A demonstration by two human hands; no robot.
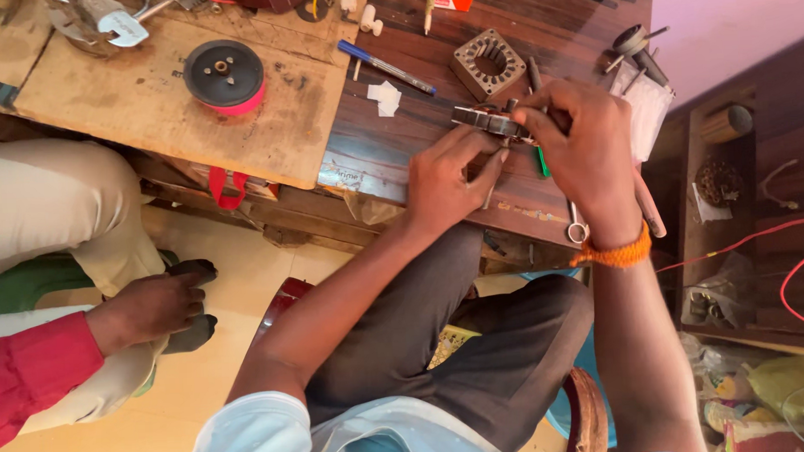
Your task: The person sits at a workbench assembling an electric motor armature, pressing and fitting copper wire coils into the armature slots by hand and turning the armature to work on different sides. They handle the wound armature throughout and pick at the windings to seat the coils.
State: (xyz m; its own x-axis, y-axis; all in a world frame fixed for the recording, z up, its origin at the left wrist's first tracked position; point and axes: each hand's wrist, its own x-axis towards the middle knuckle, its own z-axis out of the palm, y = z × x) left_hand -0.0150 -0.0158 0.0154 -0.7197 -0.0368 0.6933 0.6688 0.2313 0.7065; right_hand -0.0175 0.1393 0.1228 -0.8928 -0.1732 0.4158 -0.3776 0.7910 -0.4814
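Metal stator [486, 119], seemingly half-hidden by right hand [586, 148].

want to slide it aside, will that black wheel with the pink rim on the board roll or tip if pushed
The wheel lies flat on the board, so it would probably slide rather than roll or tip. It looks thick and solid with a hub in the middle, so likely stiff and somewhat heavy for its size. Stood on edge, its round rim would likely roll.
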